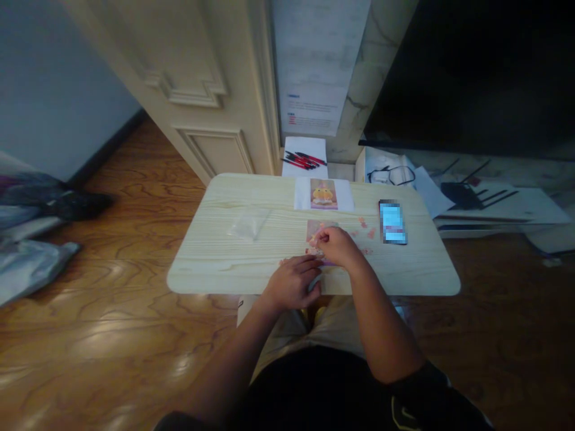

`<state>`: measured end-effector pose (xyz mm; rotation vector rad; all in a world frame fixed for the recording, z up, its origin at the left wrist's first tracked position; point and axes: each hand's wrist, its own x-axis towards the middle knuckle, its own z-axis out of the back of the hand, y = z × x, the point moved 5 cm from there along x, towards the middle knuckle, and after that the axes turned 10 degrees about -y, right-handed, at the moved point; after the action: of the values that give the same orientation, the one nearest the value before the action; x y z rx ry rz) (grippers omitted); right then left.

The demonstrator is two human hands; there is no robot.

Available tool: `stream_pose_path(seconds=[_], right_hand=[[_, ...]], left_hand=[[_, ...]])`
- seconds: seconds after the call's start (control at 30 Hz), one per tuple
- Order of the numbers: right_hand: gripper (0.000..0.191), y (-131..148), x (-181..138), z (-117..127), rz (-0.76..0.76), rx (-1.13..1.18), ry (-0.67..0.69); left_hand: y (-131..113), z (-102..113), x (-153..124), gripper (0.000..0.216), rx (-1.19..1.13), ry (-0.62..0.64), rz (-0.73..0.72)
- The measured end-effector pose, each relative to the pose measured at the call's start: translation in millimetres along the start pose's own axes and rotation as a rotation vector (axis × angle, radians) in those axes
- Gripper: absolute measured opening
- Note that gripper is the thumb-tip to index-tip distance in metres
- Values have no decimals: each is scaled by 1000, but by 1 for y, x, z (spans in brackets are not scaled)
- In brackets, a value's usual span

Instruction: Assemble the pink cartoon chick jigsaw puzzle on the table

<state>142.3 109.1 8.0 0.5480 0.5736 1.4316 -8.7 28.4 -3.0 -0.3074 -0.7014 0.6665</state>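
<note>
A partly assembled jigsaw puzzle (313, 226) in pink and orange tones lies near the front of the small wooden table (215, 251). My right hand (340, 246) is over it, thumb and forefinger closed in a pinch on a small puzzle piece that they mostly hide. Fingers stretched out, my left hand (294, 282) rests at the puzzle's lower left and covers part of it. Loose puzzle pieces (371, 232) are scattered to the right of my right hand. Beyond the puzzle is a white sheet with a printed yellow picture (323, 194).
A clear plastic bag (249, 224) lies on the table's left half, and a lit phone (392, 222) on its right. Behind the table are red and black pens (304, 160) on white paper and a white box (389, 164) with cables. Plastic bags (36, 263) lie at far left.
</note>
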Motion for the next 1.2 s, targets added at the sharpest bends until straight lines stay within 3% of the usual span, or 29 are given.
stream_pose_path(seconds=[0.17, 0.27, 0.4, 0.5, 0.63, 0.87, 1.0, 1.1, 1.2], right_hand=[[11, 8, 0, -8, -7, -21, 32], [12, -2, -3, 4, -6, 44, 2], [13, -45, -11, 47, -80, 108, -51], [15, -84, -21, 83, -167, 24, -136], [11, -111, -37, 102, -198, -38, -152], [21, -116, -53, 89, -127, 109, -19], [13, -119, -52, 89, -95, 123, 3], [12, -117, -39, 98, -72, 5, -102], [16, -107, -13, 107, -26, -172, -298]], left_hand=[[0, 1, 0, 30, 12, -22, 5], [1, 1, 0, 30, 8, -17, 7], [3, 4, 1, 35, 6, -9, 31], [1, 6, 7, 37, 11, -9, 33], [-11, -2, 26, 37, 6, -54, 83], [-27, -37, 66, 56, 7, -79, 155], [-26, -37, 73, 53, 33, -114, 147], [-21, -25, 65, 48, 45, -153, 141], [-15, -12, 49, 37, 52, -152, 130]])
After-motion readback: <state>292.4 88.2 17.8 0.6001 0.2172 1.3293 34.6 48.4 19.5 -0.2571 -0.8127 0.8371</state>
